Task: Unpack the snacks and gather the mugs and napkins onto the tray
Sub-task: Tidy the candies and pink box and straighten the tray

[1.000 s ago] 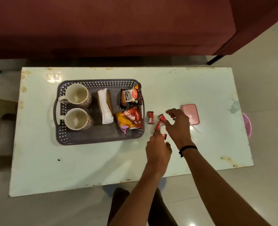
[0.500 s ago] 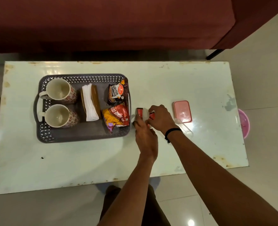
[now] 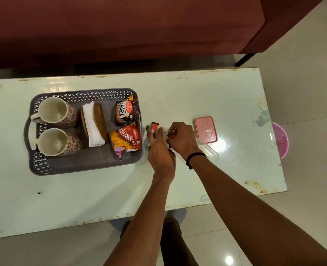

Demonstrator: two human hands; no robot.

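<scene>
- Small red snack packet (image 3: 155, 128): lies flat on the white table (image 3: 178, 96), just beside the right wall of the grey tray (image 3: 82, 166), between that wall and the hands.
- Left hand (image 3: 160, 152): fingers straight and spread, tips touching or nearly touching the red packet; it grips nothing.
- Right hand (image 3: 182, 139): fingers curled, pinching a second small red wrapper (image 3: 172, 134); only a sliver of the wrapper shows.
- Tray contents: two mugs (image 3: 53, 127) at the left, a napkin stack (image 3: 92, 124) in its brown holder, a peanut packet (image 3: 124, 112) and an orange-red snack bag (image 3: 127, 140) at the right.
- Judged step: moving the loose packets into the tray. Best done by closing the left fingertips on the packet's edges, lifting it over the perforated wall, and dropping it in the bare strip along the near side.
- Surroundings: a pink lid (image 3: 206, 129) and a clear container (image 3: 208, 152) lie behind the right wrist.
</scene>
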